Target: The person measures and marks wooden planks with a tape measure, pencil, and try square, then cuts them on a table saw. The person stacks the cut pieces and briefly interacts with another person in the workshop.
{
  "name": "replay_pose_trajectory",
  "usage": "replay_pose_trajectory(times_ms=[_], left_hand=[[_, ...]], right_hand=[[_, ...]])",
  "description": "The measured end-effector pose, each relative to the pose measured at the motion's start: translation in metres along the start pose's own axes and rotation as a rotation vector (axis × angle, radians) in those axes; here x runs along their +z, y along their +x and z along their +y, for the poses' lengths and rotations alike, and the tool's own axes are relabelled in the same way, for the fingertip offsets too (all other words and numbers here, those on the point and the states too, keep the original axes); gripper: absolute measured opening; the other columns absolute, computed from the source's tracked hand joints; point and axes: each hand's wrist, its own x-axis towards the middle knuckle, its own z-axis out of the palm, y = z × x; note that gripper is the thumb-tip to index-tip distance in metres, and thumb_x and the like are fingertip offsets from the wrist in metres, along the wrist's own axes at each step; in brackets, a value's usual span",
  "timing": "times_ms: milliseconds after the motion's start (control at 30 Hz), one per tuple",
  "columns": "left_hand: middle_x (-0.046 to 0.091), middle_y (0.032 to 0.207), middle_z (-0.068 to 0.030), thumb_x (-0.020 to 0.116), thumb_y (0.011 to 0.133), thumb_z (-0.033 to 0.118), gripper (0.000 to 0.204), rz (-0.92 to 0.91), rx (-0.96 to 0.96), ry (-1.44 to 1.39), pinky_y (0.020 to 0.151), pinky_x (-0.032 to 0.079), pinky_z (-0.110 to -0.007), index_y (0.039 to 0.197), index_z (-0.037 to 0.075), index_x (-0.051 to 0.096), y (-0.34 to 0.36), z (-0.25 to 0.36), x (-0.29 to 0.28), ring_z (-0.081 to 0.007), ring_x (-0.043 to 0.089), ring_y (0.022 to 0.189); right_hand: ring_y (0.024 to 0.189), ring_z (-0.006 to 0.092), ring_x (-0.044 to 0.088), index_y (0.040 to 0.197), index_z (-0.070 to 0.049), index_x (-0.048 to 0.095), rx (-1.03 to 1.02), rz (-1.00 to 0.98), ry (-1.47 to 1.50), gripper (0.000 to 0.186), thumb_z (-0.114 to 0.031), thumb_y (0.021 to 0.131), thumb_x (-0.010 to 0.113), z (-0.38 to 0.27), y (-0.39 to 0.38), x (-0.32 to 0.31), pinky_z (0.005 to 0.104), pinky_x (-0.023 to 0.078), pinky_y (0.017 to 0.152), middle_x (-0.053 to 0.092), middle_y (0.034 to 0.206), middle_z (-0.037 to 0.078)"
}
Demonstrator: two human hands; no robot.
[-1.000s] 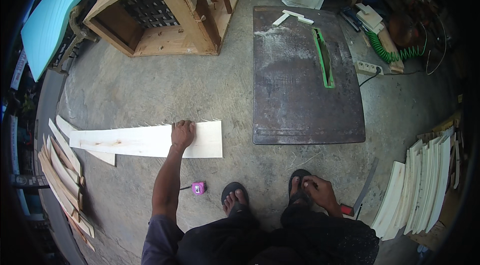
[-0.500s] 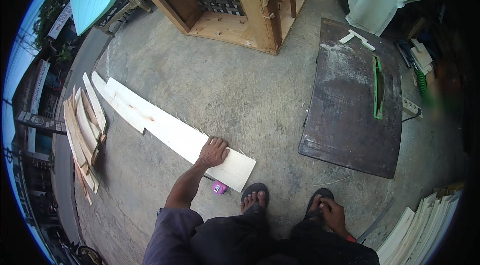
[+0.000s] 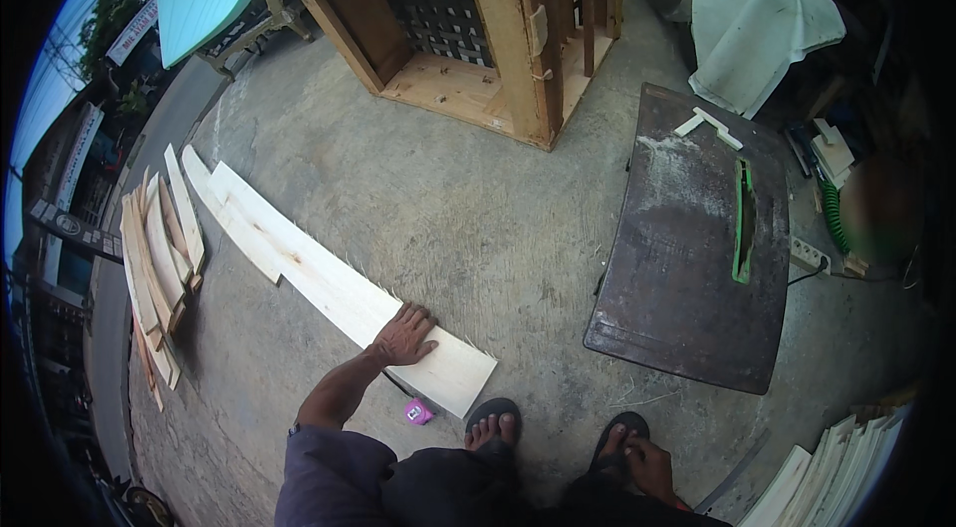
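My left hand (image 3: 405, 336) lies flat on a long pale wooden plank (image 3: 299, 253), its fingers spread near the far edge. The plank runs from the far left to just before my left foot. A narrower curved wooden strip (image 3: 239, 233) lies along its left side. Beside the plank, below my left wrist, sits a pink tape measure (image 3: 418, 412) on the floor. My right hand (image 3: 650, 469) is down at my right foot, fingers bent together at the toes. What they hold, if anything, is hidden. Something red shows at that wrist.
Several cut wood strips (image 3: 154, 268) are piled at the left. A wooden furniture frame (image 3: 518, 59) stands at the back. A dark board with a green-edged slot (image 3: 687, 258) lies at the right, near a power strip (image 3: 809, 254). Stacked planks (image 3: 822, 477) fill the lower right.
The view has shifted slightly, so the scene sits a little lower at the right. My left hand stays on the plank and my right hand stays at my foot.
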Motion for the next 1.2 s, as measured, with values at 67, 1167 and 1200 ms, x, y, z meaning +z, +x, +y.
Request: replay_pose_trajectory(times_ms=[67,1167,1200], left_hand=[[0.049,0.146,-0.0212,0.058,0.092,0.064,0.082,-0.103,0.09,0.011,0.125,0.022,-0.056,0.146,0.002,0.046,0.0,-0.003,-0.026,-0.0368,0.044,0.141],[0.057,0.129,-0.0236,0.075,0.092,0.034,0.056,0.119,0.573,-0.484,0.098,0.049,-0.052,0.135,0.002,0.058,0.089,0.274,-0.131,-0.0439,0.058,0.118],[0.056,0.129,-0.0231,0.075,0.092,0.033,0.055,0.181,0.598,-0.411,0.099,0.048,-0.052,0.135,0.002,0.058,0.085,0.27,-0.13,-0.0431,0.056,0.119]], right_hand=[[0.092,0.0382,0.074,0.111,-0.005,0.075,0.005,-0.02,-0.046,0.025,-0.018,0.091,0.068,-0.002,0.002,0.001,0.0434,0.058,0.083,0.075,0.1,0.022],[0.112,0.0217,0.066,0.144,0.004,0.053,0.458,0.302,0.959,0.053,-0.025,0.102,0.065,0.028,-0.031,-0.038,0.0363,0.051,0.097,0.069,0.125,0.015],[0.107,0.0203,0.067,0.141,0.004,0.056,0.483,0.341,0.882,0.051,-0.026,0.102,0.066,0.044,-0.035,-0.051,0.0357,0.051,0.094,0.071,0.121,0.014]])
